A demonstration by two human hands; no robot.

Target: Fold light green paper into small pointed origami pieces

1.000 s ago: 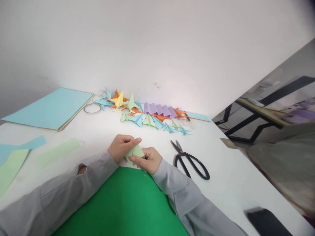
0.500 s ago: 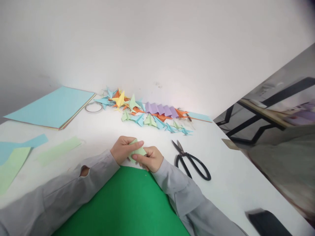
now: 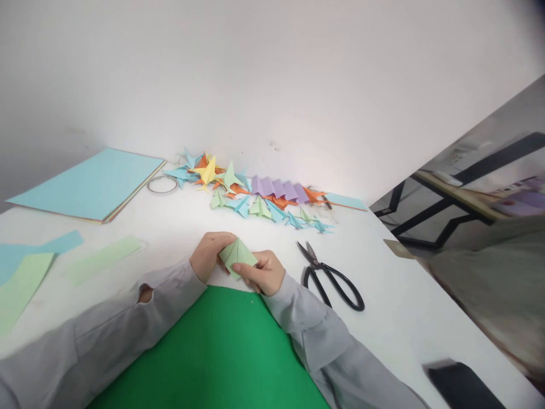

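Note:
Between my two hands is a small folded piece of light green paper (image 3: 238, 254), a diamond shape with crease lines on its face. My left hand (image 3: 208, 254) grips its left edge, with the thumb near the top corner and the other fingers partly hidden behind. My right hand (image 3: 266, 271) pinches the lower right side, thumb on the front face. Black-handled scissors (image 3: 315, 263) lie on the table to the right of my right hand, blades slightly apart and pointing away from me.
Several folded paper birds (image 3: 259, 208) and a purple pleated paper strip (image 3: 279, 189) lie along the wall. A stack of coloured sheets (image 3: 93, 184) and a tape ring (image 3: 162, 184) are at the back left. Green strips (image 3: 104, 259) lie left, a dark object (image 3: 464, 386) at front right.
My left thumb has moved from across the paper's front to its upper edge. More of the paper's creased face now shows. The right hand keeps its pinch.

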